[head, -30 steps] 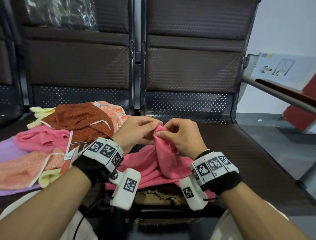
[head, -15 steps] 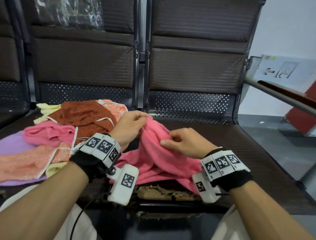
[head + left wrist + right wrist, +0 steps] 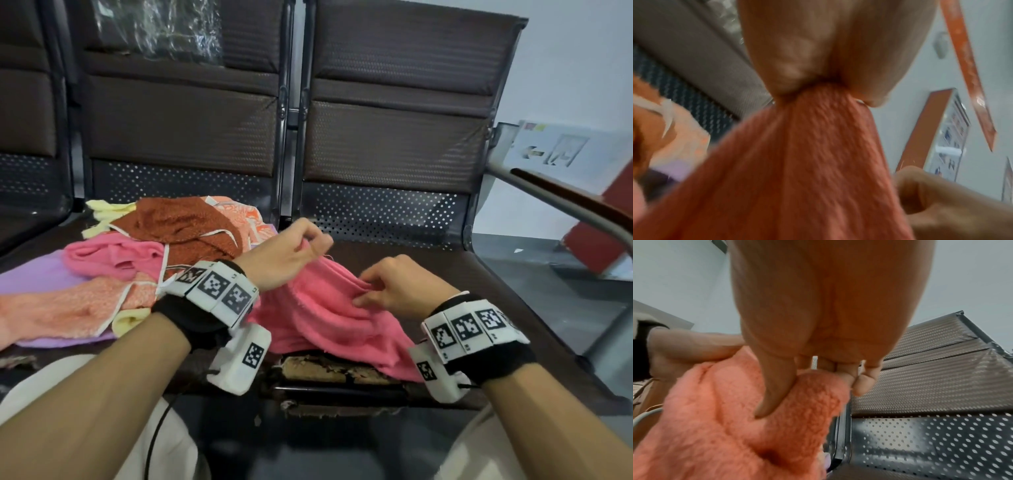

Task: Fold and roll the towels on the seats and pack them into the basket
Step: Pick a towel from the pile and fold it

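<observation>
I have the fuzzy pink towel [image 3: 329,318] pinched in both grips, left hand [image 3: 284,253] and right hand [image 3: 397,287], fingers closed on its top edge over the brown seat [image 3: 513,308]. I judge this the spreading step; next I should pull the edge taut and lay it flat for folding.

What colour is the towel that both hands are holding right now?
Pink towel, plain with no pattern, pinched by the left hand and right hand; the head view shows it best.

A row of dark brown padded seats [image 3: 394,137] with perforated black metal panels [image 3: 383,214] below the backrests stands against a pale grey-white wall [image 3: 575,58]. Crinkled clear plastic wrap [image 3: 157,31] clings to the upper backrest of the left seat, and a curved grey metal armrest [image 3: 555,202] closes the row's right end. Beyond it lie a grey floor [image 3: 534,260] and a red slab [image 3: 596,250] low against the wall.
</observation>
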The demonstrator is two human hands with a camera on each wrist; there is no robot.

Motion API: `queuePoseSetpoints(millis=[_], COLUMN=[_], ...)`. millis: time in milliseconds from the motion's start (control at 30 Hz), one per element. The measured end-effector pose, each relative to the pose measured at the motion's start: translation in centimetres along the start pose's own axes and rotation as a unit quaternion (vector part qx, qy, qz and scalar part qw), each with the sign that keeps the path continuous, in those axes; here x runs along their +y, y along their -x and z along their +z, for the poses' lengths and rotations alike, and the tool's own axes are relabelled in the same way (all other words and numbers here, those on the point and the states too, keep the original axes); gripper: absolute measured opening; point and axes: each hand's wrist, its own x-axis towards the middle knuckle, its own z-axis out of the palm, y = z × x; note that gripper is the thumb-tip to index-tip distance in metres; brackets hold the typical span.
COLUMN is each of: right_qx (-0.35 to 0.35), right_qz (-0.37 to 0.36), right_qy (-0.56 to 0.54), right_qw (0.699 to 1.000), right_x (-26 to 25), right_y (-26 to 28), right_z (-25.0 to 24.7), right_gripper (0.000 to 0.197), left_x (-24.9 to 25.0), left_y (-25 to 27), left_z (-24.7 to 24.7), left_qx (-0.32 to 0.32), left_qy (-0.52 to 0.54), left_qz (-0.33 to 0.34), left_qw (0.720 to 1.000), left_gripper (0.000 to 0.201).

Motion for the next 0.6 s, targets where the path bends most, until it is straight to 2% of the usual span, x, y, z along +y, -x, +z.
queuePoseSetpoints(millis=[67,133,233,300,367,433,500,600], right_qx=[0.023,0.068,0.126,0.147,0.148,0.140,0.108,0.060], right_qz=[0.015,0.025,0.057,0.051,0.026,0.026,0.035,0.057], right_qy=[0.000,0.005,0.046,0.023,-0.010,0.007,0.059,0.118], right_qw=[1.000,0.997,0.989,0.987,0.989,0.990,0.992,0.990], right_x=[0.0,-0.2,-1.3,-2.3,-3.1,-3.6,-4.1,-5.0], right_y=[0.8,1.5,2.2,2.6,3.2,3.5,3.4,2.3], right_z=[-0.3,-0.8,-1.8,-3.3,-5.6,-8.2,-10.7,-13.7], right_gripper=[0.014,0.013,0.015,0.010,0.008,0.010,0.020,0.028], left_x=[0.3,0.6,1.4,1.9,2.6,3.6,4.7,6.0], left_y=[1.0,1.6,2.4,2.6,2.7,2.8,2.6,1.2], left_z=[-0.6,-1.1,-1.5,-2.1,-2.9,-4.1,-5.5,-7.7], left_qx=[-0.058,-0.070,-0.010,0.053,0.109,0.144,0.151,0.127], left_qy=[-0.079,-0.127,-0.135,-0.129,-0.136,-0.154,-0.185,-0.212], left_qz=[0.020,0.042,0.068,0.076,0.104,0.148,0.168,0.129], left_qw=[0.995,0.989,0.989,0.987,0.979,0.966,0.957,0.960], left_gripper=[0.041,0.023,0.021,0.021,0.021,0.024,0.029,0.035])
